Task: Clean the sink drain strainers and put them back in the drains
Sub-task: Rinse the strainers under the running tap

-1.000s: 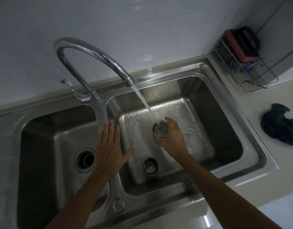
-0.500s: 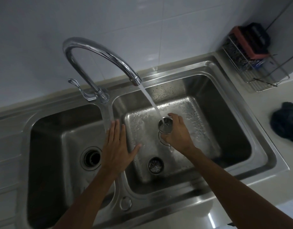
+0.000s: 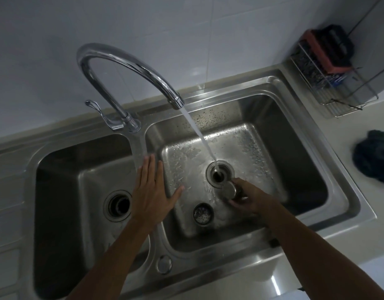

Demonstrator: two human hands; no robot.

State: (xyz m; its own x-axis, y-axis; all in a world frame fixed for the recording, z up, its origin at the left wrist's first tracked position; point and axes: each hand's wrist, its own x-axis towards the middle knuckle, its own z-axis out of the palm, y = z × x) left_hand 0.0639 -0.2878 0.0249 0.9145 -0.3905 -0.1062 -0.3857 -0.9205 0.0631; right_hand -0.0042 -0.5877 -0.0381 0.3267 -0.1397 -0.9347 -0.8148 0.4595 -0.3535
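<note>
One strainer (image 3: pixel 228 190) is gripped by the right hand (image 3: pixel 249 197) just beside the open right drain (image 3: pixel 219 175), where tap water (image 3: pixel 199 135) falls; a second strainer (image 3: pixel 203 213) lies on the basin floor (image 3: pixel 184 169) nearby, and the left hand (image 3: pixel 153 191) rests flat on the divider (image 3: pixel 140 148).

A home kitchen: double steel sink (image 3: pixel 258 87), tiled wall (image 3: pixel 143 29), sponge rack (image 3: pixel 336 87).

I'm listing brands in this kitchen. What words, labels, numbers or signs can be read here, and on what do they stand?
None can be read.
The faucet, the sink, the held strainer and the loose strainer show no marking.
The blue item in the wire rack may carry print, but it is too small and blurred to read.
</note>
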